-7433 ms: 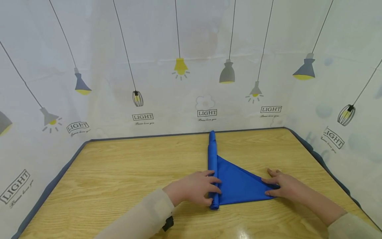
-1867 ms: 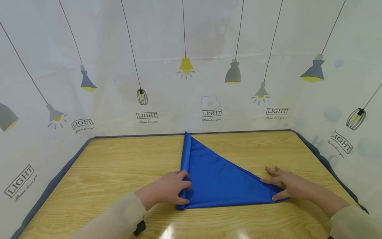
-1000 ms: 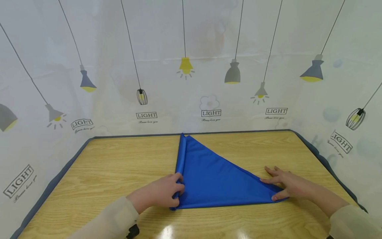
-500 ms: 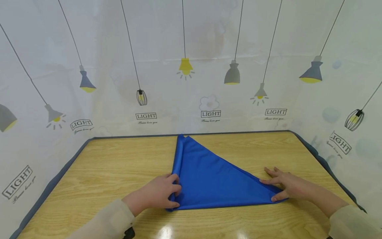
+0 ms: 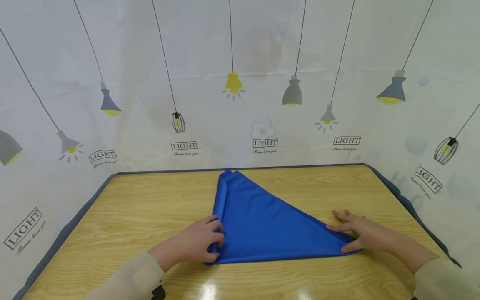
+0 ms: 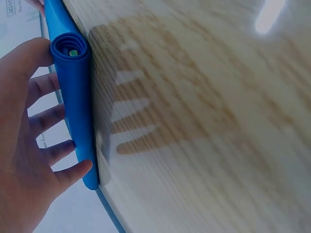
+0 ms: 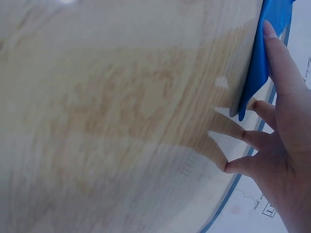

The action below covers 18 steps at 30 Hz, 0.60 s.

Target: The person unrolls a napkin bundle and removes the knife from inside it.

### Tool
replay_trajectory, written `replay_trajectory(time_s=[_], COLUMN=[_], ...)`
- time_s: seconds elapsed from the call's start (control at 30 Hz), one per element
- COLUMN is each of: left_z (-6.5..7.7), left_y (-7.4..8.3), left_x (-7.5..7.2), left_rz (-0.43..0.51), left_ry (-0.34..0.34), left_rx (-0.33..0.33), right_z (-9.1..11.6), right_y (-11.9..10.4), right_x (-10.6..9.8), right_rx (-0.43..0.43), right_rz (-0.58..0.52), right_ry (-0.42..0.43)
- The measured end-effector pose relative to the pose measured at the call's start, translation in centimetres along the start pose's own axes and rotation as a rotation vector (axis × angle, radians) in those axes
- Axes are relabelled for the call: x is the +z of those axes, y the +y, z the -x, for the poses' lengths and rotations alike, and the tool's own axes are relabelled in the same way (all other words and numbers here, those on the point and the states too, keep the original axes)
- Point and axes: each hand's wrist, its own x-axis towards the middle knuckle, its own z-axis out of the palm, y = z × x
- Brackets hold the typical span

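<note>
A sheet of smooth blue cloth [image 5: 277, 225] lies spread on the table, tapering to a corner at the right. Its left edge is wound into a slim roll [image 5: 220, 196] that runs away from me. Over the near part of this roll lies my left hand [image 5: 196, 241], fingers spread and bent lightly across it. In the left wrist view, the coiled layers show at the roll's end [image 6: 71, 47], with a small pale-green spot inside, and the thumb touches beside it. At the right corner my right hand [image 5: 369, 233] rests with spread fingers, thumb and index finger touching the cloth.
The wood-grain table [image 5: 150, 200] has a dark-blue border along its back and sides. Behind it stands a white backdrop [image 5: 202, 96] printed with hanging lamps and LIGHT labels. A black item [image 5: 159, 292] sits at my left cuff.
My left hand and the roll have moved left, and the roll is thinner. More cloth lies flat between the hands. The right hand stays at the corner.
</note>
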Motion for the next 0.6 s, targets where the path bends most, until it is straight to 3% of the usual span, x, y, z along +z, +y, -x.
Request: replay_trajectory(time_s=[0.3,0.6], left_z=[0.59,0.78], left_y=[-0.38,-0.53], left_x=[-0.02,0.25], left_rz=[0.031,-0.058], left_ry=[0.012,0.037], left_rx=[0.023,0.013], right_z=[0.0,-0.02], right_y=[-0.11,-0.27], right_x=[-0.04,-0.09], right_rx=[-0.005,0.036], right_rz=[0.008,-0.018], right_ry=[-0.001,-0.017])
